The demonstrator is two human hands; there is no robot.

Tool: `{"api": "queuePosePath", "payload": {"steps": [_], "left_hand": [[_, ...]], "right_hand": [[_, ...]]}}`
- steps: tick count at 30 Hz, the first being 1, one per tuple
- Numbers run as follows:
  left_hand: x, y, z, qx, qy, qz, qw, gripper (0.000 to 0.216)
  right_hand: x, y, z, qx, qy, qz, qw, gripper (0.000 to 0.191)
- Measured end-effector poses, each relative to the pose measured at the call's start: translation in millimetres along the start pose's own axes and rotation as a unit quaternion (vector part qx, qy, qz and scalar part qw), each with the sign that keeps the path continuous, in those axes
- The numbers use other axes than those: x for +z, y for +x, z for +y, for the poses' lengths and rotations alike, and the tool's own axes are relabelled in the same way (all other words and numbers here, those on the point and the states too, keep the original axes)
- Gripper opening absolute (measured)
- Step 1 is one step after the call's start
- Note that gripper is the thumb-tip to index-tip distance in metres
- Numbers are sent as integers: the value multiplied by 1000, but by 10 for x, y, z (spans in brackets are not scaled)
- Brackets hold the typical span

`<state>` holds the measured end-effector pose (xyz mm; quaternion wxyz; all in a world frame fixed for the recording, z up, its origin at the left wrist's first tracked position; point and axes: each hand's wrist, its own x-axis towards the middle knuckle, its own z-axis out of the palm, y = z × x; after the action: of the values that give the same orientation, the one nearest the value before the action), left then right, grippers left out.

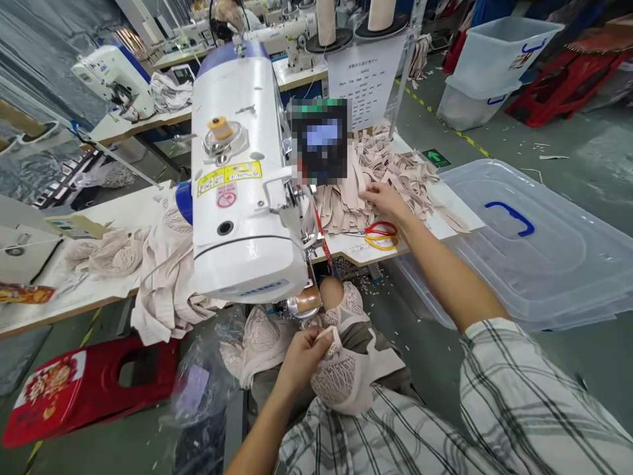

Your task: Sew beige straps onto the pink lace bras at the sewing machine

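Observation:
My left hand (306, 356) pinches the upper edge of a beige lace bra (341, 379), which lies over my lap below the sewing machine head. More lace bra pieces (262, 340) rest on my knees, near the machine's lower arm. Out to the right, my right hand (386, 200) has its thumb and fingers closed at a pile of beige fabric strips (346, 204) on the table; a strip seems to be between the fingertips. Scissors with red and yellow handles (382, 235) lie just below that hand. The white sewing machine (242, 165) stands between the strips and the fabric at left.
Beige fabric pieces (165, 284) hang over the table's left edge. A clear plastic bin lid (534, 244) is at the right, with stacked bins (499, 59) behind. On the floor at left is a red stool (99, 389). Thread cones (326, 23) stand behind the machine.

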<state>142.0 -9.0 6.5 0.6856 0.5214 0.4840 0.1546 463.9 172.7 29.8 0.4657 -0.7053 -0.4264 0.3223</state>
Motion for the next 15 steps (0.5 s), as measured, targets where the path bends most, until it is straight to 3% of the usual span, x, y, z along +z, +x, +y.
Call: {"api": "queuePosePath", "payload": {"steps": [4,6,8,10,12,15], "left_hand": [[-41,-165,183,35,-30,25,999,57],[-62,-267,288,64,-31,32,997,48],[-82,-333,366,95,-27,49,994,36],[-101,-349,390,116,-8,66,991,31],[-113,-328,355,106,24,36,993,28],[-109,-293,248,61,41,-56,996,42]], "right_hand": [[216,-824,155,12,98,-131,986,28],[357,-1354,247,-9,246,-264,932,35],[443,-1811,308,-65,300,-348,886,33],[476,-2113,336,-120,292,-381,869,24],[494,-2273,355,-143,274,-385,870,19],[549,-2405,405,-53,316,-383,867,21]]}}
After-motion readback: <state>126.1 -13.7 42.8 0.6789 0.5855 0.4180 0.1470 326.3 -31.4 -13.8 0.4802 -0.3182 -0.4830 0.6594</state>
